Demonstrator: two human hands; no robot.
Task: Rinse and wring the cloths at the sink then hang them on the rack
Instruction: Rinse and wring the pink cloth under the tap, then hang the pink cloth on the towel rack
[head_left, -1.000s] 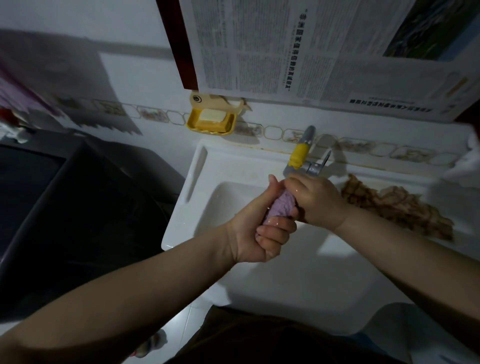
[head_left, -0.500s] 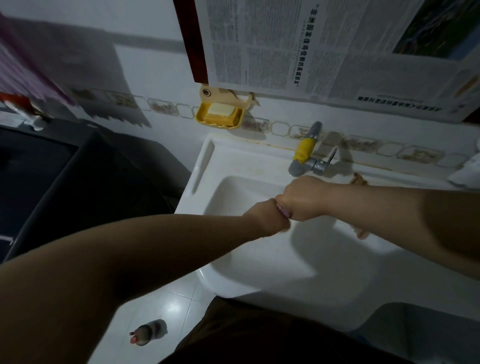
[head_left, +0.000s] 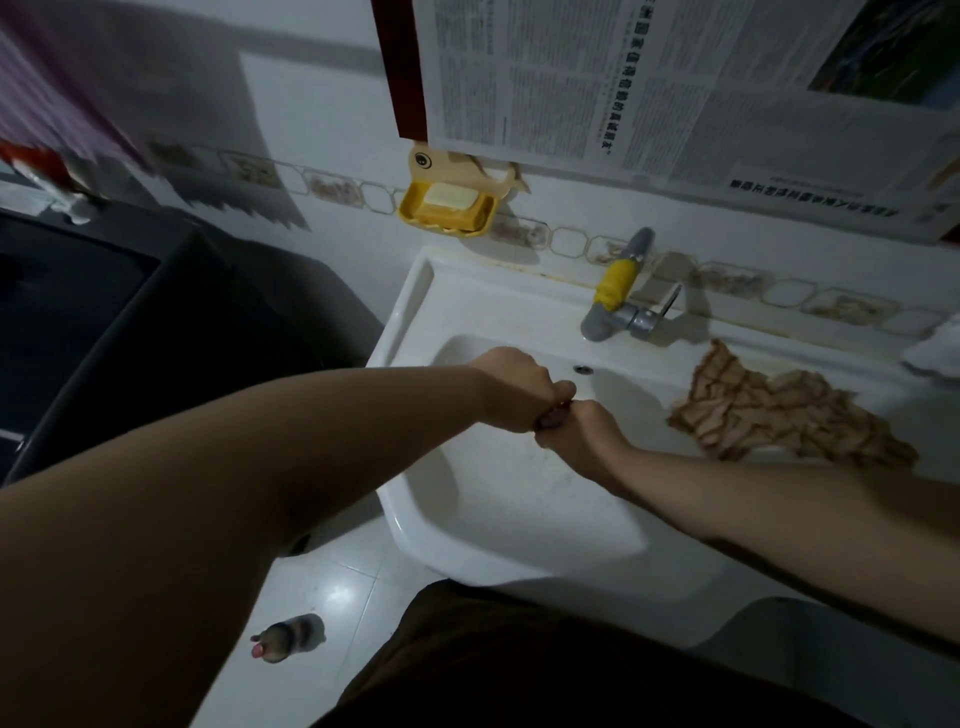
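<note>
A dim white sink (head_left: 467, 540) lies under 2 fists: left hand (head_left: 511, 387) and right hand (head_left: 576, 431) both clench the purple cloth (head_left: 188, 417)—knuckle to knuckle. Twist opposite ways, low over the basin. Brown cloth (head_left: 779, 415) waits right of them.
</note>
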